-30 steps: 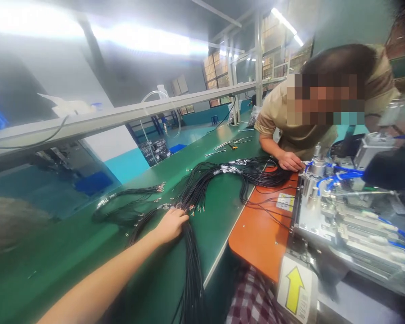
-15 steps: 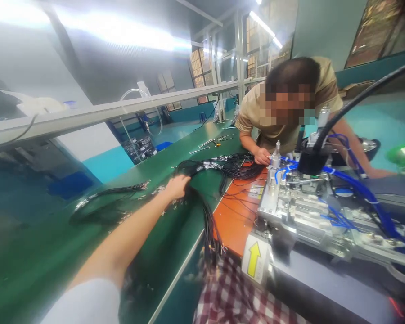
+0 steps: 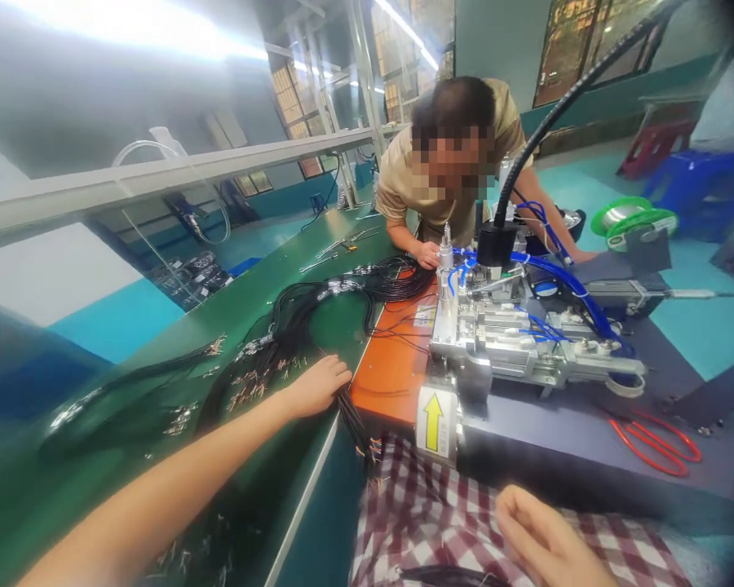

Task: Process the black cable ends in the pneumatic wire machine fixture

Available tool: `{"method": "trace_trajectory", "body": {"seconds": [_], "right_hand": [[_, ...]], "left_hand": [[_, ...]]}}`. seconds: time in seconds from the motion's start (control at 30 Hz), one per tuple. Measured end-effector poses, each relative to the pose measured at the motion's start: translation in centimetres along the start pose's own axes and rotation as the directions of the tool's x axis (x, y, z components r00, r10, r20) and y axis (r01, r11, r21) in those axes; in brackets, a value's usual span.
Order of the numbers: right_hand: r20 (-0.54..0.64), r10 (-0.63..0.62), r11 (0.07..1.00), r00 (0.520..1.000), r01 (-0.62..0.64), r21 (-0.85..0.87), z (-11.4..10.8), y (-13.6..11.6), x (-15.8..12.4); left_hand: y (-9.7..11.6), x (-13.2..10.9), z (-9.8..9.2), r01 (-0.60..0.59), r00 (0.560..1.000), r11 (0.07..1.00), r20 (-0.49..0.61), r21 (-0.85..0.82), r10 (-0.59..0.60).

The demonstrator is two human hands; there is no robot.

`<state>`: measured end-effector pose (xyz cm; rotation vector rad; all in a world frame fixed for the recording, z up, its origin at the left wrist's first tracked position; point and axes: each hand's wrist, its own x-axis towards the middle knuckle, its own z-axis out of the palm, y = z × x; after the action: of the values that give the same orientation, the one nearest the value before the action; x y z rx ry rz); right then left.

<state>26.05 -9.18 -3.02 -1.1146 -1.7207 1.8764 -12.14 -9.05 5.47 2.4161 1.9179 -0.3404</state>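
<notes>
Head view, left hand (image 3: 319,386) closed around a black cable bundle (image 3: 351,418) at the green worktop's (image 3: 338,326) right edge, coloured wire ends hanging beside the orange board (image 3: 395,381), right hand (image 3: 541,534) loosely cupped over checked fabric (image 3: 431,509).

wearer's two hands (image 3: 321,385) (image 3: 535,530), one green spool (image 3: 647,220)

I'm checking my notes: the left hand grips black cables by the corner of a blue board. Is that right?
Not quite: the board is orange, not blue, as the head view shows. The left hand does grip black cables by its corner.
</notes>
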Motion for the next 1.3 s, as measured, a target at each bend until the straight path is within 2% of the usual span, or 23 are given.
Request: {"method": "trace_trajectory", "body": {"seconds": [0.1, 0.2, 0.27, 0.33, 0.4, 0.47, 0.53, 0.63, 0.7, 0.77, 0.87, 1.03, 1.13, 1.3], "right_hand": [[-0.034, -0.019, 0.999, 0.999, 0.020, 0.029, 0.8, -1.6, 0.7], [-0.027, -0.023, 0.998, 0.999, 0.025, 0.062, 0.7, -3.9, 1.5], [-0.009, -0.029, 0.990, 1.000, 0.030, 0.135, 1.2, -5.1, 2.2], [0.052, 0.018, 0.961, 0.998, -0.032, 0.273, 2.5, -5.4, 2.9], [0.132, 0.111, 0.917, 0.985, -0.153, 0.368, 4.5, -4.7, 3.4], [0.236, 0.179, 0.903, 0.955, -0.254, 0.345, 6.5, -3.7, 3.6], [0.324, 0.157, 0.915, 0.933, -0.261, 0.309, 7.6, -3.0, 3.6], [0.277, 0.068, 0.932, 0.959, -0.161, 0.326, 7.2, -3.4, 3.6], [0.237, 0.052, 0.939, 0.970, -0.128, 0.319, 5.9, -4.3, 3.6], [0.192, 0.058, 0.944, 0.980, -0.117, 0.309, 4.4, -5.3, 3.6], [0.137, 0.031, 0.943, 0.990, -0.075, 0.324, 2.8, -6.5, 3.3], [-0.035, -0.008, 0.969, 0.999, 0.017, 0.246, 1.8, -8.0, 3.7], [-0.125, -0.032, 0.984, 0.992, 0.053, 0.170, 1.7, -8.5, 4.4], [-0.202, -0.107, 0.991, 0.973, 0.122, 0.062, 1.9, -8.7, 5.6]], "left_hand": [[0.2, -1.3, -1.8, 0.000, 0.996, 0.999, -0.088, -0.040, -0.003], [0.9, -2.2, -3.6, 0.046, 0.979, 0.995, -0.195, -0.090, -0.063], [1.9, -2.8, -3.7, 0.058, 0.974, 0.992, -0.211, -0.115, -0.081], [3.1, -3.3, -2.5, 0.039, 0.984, 0.991, -0.166, -0.129, -0.061], [4.6, -3.8, -0.7, 0.004, 0.996, 0.990, -0.090, -0.143, -0.017], [6.2, -4.1, 0.7, -0.042, 0.999, 0.985, -0.007, -0.167, 0.041], [7.7, -4.2, 0.8, -0.100, 0.987, 0.968, 0.103, -0.231, 0.127], [9.6, -3.5, -0.7, -0.156, 0.939, 0.883, 0.212, -0.442, 0.272], [10.5, -2.6, -1.8, -0.133, 0.941, 0.813, 0.186, -0.567, 0.283], [11.3, -1.6, -2.5, -0.113, 0.965, 0.736, 0.103, -0.667, 0.241], [12.0, -0.4, -2.5, -0.103, 0.991, 0.618, -0.026, -0.779, 0.133], [12.0, 0.8, -1.7, -0.096, 0.992, 0.507, -0.126, -0.856, -0.024], [11.8, 1.2, -1.4, -0.055, 0.990, 0.470, -0.110, -0.881, -0.090], [11.8, 1.2, -1.4, 0.074, 0.991, 0.415, 0.019, -0.907, -0.136]]}}
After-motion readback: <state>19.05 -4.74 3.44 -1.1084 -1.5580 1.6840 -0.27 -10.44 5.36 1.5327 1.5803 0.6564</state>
